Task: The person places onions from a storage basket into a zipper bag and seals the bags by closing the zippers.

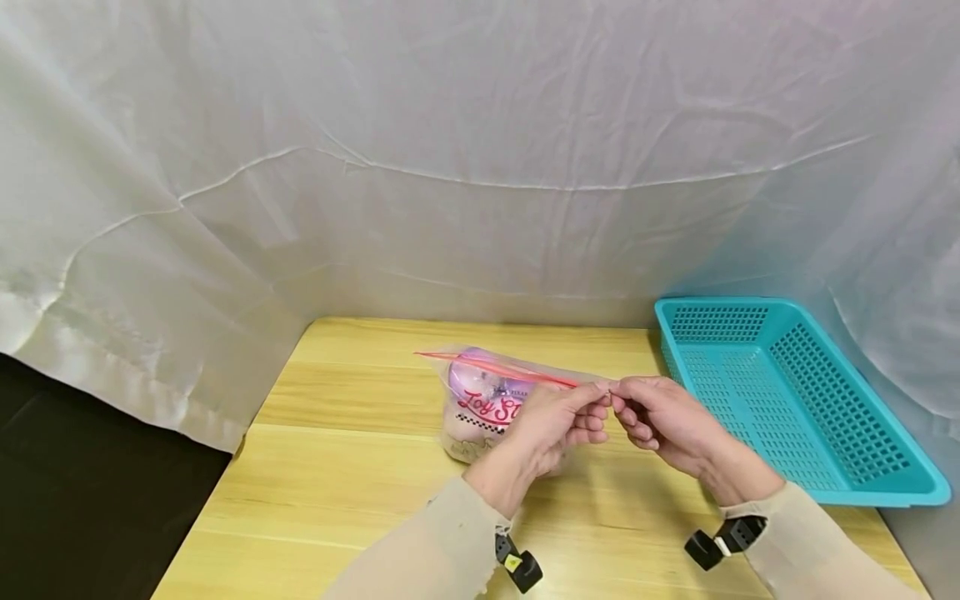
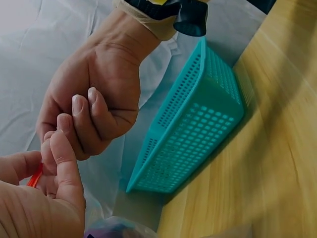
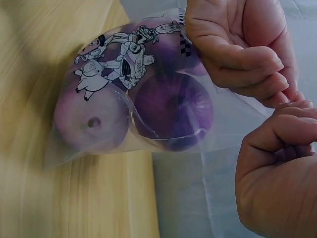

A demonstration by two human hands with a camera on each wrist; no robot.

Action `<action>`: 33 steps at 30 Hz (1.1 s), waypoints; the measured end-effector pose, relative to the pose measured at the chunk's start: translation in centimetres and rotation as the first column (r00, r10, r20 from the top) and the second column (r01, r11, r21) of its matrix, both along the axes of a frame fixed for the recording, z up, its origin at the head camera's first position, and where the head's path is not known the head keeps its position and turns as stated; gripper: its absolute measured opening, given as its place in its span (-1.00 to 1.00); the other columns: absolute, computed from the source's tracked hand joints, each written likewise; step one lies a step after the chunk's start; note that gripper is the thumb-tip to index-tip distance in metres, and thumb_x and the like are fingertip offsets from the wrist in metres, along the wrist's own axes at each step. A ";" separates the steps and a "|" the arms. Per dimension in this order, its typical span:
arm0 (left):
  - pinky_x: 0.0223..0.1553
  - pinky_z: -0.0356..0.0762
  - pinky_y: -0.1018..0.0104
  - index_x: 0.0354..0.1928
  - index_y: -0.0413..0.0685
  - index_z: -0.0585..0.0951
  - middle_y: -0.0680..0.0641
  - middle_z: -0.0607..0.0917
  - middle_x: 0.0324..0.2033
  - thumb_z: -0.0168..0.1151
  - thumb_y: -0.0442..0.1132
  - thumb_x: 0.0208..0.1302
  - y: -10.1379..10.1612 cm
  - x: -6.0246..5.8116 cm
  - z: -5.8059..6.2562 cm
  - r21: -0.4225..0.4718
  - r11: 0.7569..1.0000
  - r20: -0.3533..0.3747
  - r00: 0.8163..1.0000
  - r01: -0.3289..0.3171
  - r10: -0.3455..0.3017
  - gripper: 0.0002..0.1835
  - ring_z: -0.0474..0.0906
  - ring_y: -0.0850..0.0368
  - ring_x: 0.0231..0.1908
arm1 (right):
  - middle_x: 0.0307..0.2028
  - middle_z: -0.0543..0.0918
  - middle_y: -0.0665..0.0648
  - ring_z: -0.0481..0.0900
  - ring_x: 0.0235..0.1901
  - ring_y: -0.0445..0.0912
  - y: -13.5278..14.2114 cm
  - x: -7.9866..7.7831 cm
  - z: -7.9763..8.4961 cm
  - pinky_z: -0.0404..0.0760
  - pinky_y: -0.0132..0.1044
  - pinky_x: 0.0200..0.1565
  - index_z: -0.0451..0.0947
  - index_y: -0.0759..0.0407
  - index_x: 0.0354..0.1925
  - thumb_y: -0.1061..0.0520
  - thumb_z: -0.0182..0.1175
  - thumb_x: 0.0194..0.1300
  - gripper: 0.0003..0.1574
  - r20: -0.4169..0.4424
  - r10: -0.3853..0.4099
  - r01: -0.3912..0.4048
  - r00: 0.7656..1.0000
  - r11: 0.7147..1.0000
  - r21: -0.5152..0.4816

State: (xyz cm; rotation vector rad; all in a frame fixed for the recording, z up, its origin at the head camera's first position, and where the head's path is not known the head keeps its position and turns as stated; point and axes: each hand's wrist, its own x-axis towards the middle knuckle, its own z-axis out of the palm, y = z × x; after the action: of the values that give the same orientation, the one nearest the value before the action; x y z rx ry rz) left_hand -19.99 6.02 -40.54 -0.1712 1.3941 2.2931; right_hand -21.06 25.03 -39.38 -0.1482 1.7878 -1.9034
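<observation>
A clear zip bag (image 1: 468, 433) with a red zip strip and "Toy Story" lettering stands on the table, leaning a little. Inside are several round purple things that look like red onions (image 3: 173, 111); cartoon figures are printed on the plastic. My left hand (image 1: 555, 421) pinches the zip strip (image 2: 34, 176) near its right end, thumb and forefinger together. Beside it, fingertips meeting the left ones, my right hand (image 1: 671, 421) pinches the end corner of the bag's top edge. Its other fingers are curled in. The left hand and forearm hide the bag's right part.
A turquoise plastic basket (image 1: 870, 492) with perforated walls stands at the table's right, just past my right hand. The wooden table (image 1: 315, 492) reaches to a pale grey cloth (image 1: 480, 233) hung behind and at the sides. A dark area (image 1: 90, 492) lies beyond the left edge.
</observation>
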 end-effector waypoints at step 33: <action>-0.37 0.74 0.35 -0.18 -0.39 0.77 -0.07 0.73 -0.53 0.31 -0.32 0.42 -0.8 -0.7 0.3 -0.054 0.997 -0.059 0.997 -0.052 0.049 -0.80 0.70 0.21 -0.54 | -0.33 0.69 0.00 0.66 -0.38 -0.20 0.2 -1.3 0.7 0.68 -0.34 -0.40 0.66 0.15 -0.19 0.00 0.13 0.61 -0.69 -0.029 -0.014 0.018 0.999 0.989 0.148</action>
State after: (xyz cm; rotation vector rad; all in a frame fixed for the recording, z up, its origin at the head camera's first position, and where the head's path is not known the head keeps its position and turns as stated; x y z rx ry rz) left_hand -20.69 5.27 -40.23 -0.1603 1.4998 2.3186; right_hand -22.41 25.19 -38.63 -0.1084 1.9460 -1.7793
